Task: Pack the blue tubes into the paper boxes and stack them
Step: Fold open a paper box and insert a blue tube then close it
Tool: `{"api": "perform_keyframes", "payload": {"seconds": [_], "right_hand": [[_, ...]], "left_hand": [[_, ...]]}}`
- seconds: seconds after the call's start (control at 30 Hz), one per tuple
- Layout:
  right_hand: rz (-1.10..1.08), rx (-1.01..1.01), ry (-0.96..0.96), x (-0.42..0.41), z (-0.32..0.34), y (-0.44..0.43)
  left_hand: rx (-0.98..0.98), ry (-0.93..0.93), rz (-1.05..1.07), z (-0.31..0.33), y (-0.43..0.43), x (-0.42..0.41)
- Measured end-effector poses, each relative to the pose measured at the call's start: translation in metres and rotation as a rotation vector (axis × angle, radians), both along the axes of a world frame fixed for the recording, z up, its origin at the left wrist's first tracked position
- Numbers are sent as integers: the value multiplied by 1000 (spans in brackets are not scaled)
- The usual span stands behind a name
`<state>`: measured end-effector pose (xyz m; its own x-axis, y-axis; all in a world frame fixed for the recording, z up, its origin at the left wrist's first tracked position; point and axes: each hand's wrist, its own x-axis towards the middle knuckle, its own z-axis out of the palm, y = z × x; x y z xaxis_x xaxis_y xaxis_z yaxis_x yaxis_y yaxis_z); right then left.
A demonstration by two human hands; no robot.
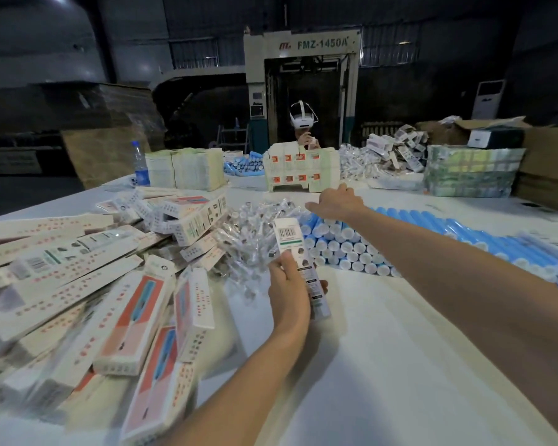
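My left hand [289, 284] grips a long white paper box [292, 241] with a barcode near its upper end, held upright above the table. My right hand [337, 202] reaches forward with fingers spread over the top of a stacked row of blue tubes [351, 246] that lie with their white ends facing me. The row of blue tubes runs away to the right. A loose heap of paper boxes [110, 284] fills the table's left side.
A pile of small clear-wrapped parts [255, 233] lies between the boxes and the tubes. Across the white table [384, 349] sits another person behind stacked printed cartons [302, 172]. A water bottle [140, 165], flat box stacks and more tubes stand at the far edge.
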<state>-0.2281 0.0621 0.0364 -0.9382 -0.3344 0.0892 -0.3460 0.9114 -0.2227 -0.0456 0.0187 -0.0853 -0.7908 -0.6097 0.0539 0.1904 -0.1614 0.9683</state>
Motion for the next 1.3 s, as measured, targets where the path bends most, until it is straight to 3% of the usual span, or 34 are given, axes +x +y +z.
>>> {"api": "perform_keyframes", "payload": {"seconds": [0.2,0.3,0.4,0.5,0.7,0.9,1.1,1.3], "right_hand": [[-50,-91,2,3,-9,-6],[-35,-231,51,11,-4,-1],[25,-576,106,29,2,22],[84,-1006,-12,56,-3,62],[115,-1551,-269,88,-51,147],[199,-1898,-248,104,-58,186],[385,-1741,-45,118,-16,187],[292,-1267,84,118,-8,176]], "left_hand": [[-44,26,-33,-2,1,-1],[-64,27,-51,-3,1,-1],[-39,64,-131,-2,4,1],[-12,99,-254,4,11,4],[-92,51,-393,8,26,12],[-123,59,-490,9,32,19],[-207,76,-584,7,36,22],[-236,79,-591,8,35,23]]}}
